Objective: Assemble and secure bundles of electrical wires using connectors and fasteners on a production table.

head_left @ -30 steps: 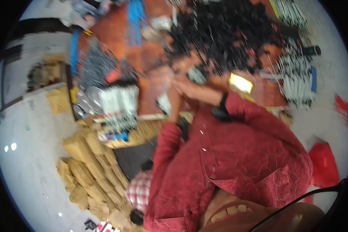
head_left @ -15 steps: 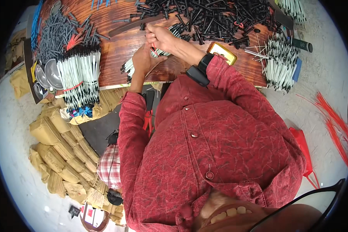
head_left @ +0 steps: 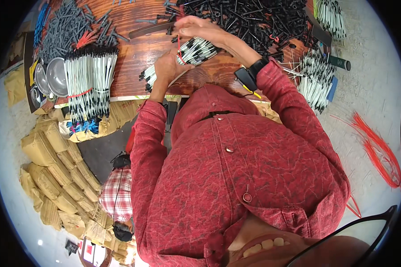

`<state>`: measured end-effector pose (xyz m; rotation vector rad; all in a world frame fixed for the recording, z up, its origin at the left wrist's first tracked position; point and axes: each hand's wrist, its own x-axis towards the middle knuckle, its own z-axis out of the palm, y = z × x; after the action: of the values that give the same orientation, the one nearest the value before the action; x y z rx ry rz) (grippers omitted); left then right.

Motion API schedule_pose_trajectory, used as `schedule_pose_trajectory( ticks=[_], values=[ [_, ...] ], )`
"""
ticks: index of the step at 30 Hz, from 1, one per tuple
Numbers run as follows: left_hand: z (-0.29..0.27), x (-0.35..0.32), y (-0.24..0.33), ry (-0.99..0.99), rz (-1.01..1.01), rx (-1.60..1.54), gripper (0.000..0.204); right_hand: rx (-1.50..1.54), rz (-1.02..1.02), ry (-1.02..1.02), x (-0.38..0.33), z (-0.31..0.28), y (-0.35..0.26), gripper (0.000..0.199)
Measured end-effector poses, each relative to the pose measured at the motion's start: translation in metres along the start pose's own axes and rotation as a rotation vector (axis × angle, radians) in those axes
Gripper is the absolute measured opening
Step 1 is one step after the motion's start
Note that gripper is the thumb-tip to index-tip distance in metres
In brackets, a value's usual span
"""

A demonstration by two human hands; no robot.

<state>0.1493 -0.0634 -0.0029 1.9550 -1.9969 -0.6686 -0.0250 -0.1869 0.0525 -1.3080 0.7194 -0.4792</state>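
On the wooden table a bundle of thin white sticks with black ends point(head_left: 198, 51) lies slantwise. My left hand point(head_left: 167, 67) is closed around it near its lower left part, with the thumb pointing right. A narrow red tie point(head_left: 179, 50) loops over the bundle beside that thumb, and its tail stands upward. Just above the tail is my right hand point(head_left: 199, 31), slightly blurred. Its fingers stretch left, apart from the thumb, and I see nothing firmly gripped in them.
Black plastic parts point(head_left: 249, 22) heap at the far side, grey plugs point(head_left: 67, 33) at far left. A large tied stick bundle point(head_left: 89, 82) overhangs the near left edge; more sticks point(head_left: 314, 82) lie right. Clear bowls point(head_left: 56, 76) stand left. Red ties point(head_left: 378, 153) lie on the floor.
My right hand has risen from the bundle and moved slightly right, its closed fingers now extended. More of the bundle shows, with the red tie's tail upright. My left hand keeps its hold.
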Motion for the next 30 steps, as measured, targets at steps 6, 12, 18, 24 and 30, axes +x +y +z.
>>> schedule_pose_trajectory(
  ticks=[6, 12, 18, 24, 30],
  values=[
    [-0.005, 0.005, 0.007, -0.127, -0.038, 0.035, 0.092, -0.21, 0.132, 0.078, -0.022, -0.02, 0.006, 0.039],
    [-0.002, 0.005, 0.008, -0.209, -0.099, 0.113, 0.089, -0.574, -0.018, -0.033, -0.032, -0.009, -0.002, 0.018],
    [0.006, 0.003, 0.012, -0.122, -0.066, 0.117, 0.081, -0.928, 0.207, 0.035, -0.017, 0.043, 0.011, 0.025],
    [0.005, 0.001, 0.015, -0.086, -0.074, 0.094, 0.08, -0.856, 0.219, 0.048, -0.01, 0.051, 0.028, 0.03],
    [0.004, -0.001, 0.016, -0.057, -0.085, 0.056, 0.083, -0.733, 0.175, 0.16, -0.003, 0.053, 0.041, 0.028]
  ],
)
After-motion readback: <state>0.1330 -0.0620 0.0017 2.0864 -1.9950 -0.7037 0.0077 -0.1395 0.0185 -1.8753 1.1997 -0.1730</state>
